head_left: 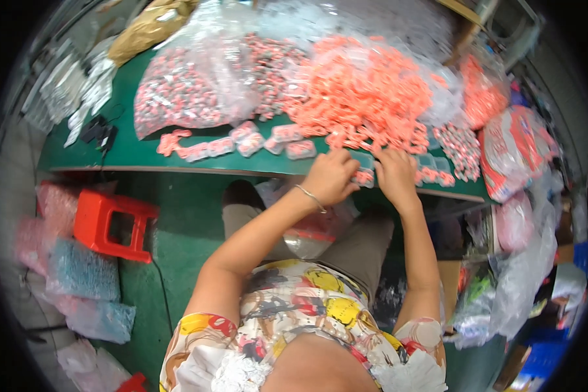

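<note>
My left hand (333, 176) is closed at the table's front edge, its fingers curled against a small clear plastic case (364, 176) with pink pieces inside. On the other side of that case is my right hand (396, 175), fingers bent down and drawn together; what its fingertips hold is hidden. Just beyond both hands spreads a heap of orange plastic loops (366, 91). To the right of my right hand lie more clear cases (434, 171) with pink pieces. Left of my left hand, several filled cases (247, 138) stand in a row along the edge.
A large clear bag (183, 91) of pink and grey pieces sits on the green table (127, 153). A small pile of similar pieces (458, 150) and a red-and-white bag (517, 151) lie at right. A red stool (114, 222) and stuffed bags (81, 271) are on the left.
</note>
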Motion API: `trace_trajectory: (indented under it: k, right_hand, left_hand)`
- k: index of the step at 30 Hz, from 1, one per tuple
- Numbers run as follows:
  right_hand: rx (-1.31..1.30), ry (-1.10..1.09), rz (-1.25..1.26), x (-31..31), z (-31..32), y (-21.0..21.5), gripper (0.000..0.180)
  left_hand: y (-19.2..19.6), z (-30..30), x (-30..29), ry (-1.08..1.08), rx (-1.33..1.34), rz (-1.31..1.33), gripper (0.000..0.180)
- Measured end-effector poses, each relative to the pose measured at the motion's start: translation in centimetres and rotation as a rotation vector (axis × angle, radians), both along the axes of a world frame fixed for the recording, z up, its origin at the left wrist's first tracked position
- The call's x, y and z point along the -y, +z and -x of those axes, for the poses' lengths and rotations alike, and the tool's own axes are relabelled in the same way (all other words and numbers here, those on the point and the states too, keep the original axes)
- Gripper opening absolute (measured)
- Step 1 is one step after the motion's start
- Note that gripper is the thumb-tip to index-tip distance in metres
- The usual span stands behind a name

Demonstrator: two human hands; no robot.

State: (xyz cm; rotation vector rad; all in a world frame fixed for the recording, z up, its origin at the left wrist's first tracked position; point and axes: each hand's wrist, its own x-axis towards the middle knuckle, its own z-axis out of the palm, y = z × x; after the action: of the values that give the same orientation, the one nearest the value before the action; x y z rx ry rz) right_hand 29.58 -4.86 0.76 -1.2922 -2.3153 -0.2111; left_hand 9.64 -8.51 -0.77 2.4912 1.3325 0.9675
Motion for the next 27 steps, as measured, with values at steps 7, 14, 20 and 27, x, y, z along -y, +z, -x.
trace_trajectory:
  k: [7, 14, 20, 27]
  right_hand:
    - [-0.106, 0.031, 0.174, -1.5, -1.0, -1.0, 0.016]
    - [-0.314, 0.147, 0.258, -0.9, -0.4, -0.2, 0.018]
    - [-0.413, 0.267, 0.208, 0.3, -1.0, 0.8, 0.014]
    - [-0.406, 0.334, 0.295, 3.3, -0.7, 1.0, 0.028]
  left_hand:
    - [-1.1, -0.8, -0.1, -0.029, 0.042, -0.060, 0.039]
    - [-0.9, 0.1, 0.4, 0.018, 0.172, 0.040, 0.067]
    - [-0.4, 0.0, 0.1, 0.004, 0.237, -0.029, 0.072]
    - [-0.6, 0.5, -0.6, -0.122, 0.132, 0.021, 0.048]
